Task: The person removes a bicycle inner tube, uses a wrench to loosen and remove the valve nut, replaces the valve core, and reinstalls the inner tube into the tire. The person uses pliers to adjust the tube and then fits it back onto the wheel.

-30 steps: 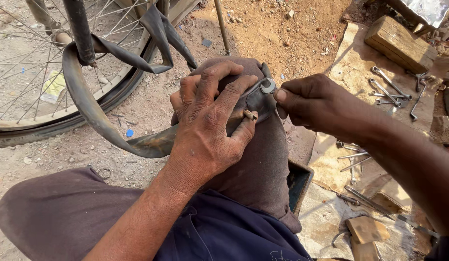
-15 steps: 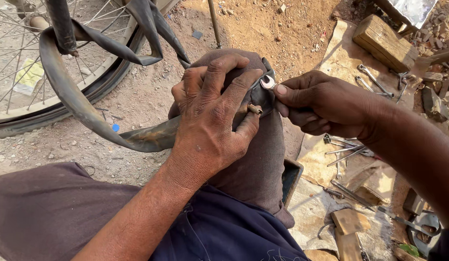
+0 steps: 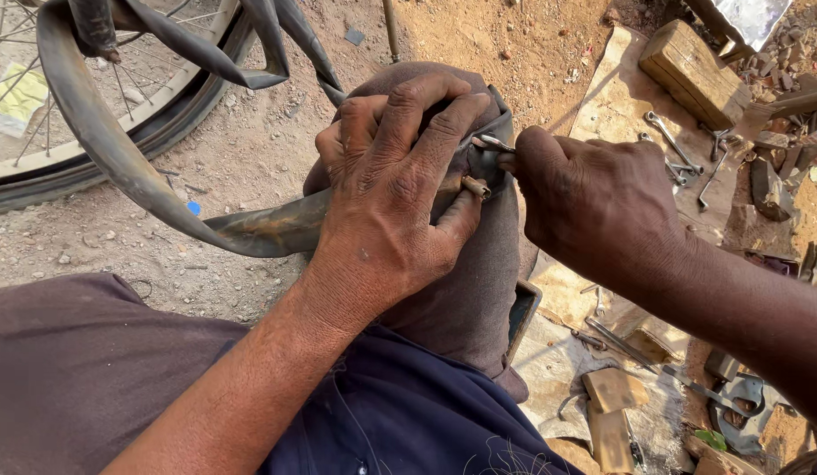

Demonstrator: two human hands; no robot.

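The left hand (image 3: 386,189) is pressing down over the raised knee (image 3: 466,290), fingers spread and curled, clamping a grey rubber inner tube (image 3: 118,167) flat against the brown trouser cloth. Just under its fingertips a small brass-coloured valve stem (image 3: 475,186) is poking out of the tube. The right hand (image 3: 593,198) is closing in from the right, pinched tight around a small metal tool (image 3: 494,142) whose shiny tip is lying just above the valve stem, touching or nearly touching the left fingers; how it meets the valve is hidden.

From the knee the tube is running left, curving up in a wide loop toward a bicycle wheel (image 3: 118,145) standing at the top left, where more of the tube is hanging folded over dark frame parts. Behind the spokes a flat yellow-green wrapper (image 3: 17,98) is lying on the dirt, rectangular and crumpled. A small blue scrap (image 3: 193,208) is sitting on the ground just below the tube's curve.

To the right, spanners (image 3: 677,149) are resting on a sheet of brown cardboard (image 3: 615,84), with a wooden block (image 3: 694,70) beyond them. Nearer the lower right, more wooden blocks (image 3: 612,389) and metal tools are lying scattered on a pale sheet.
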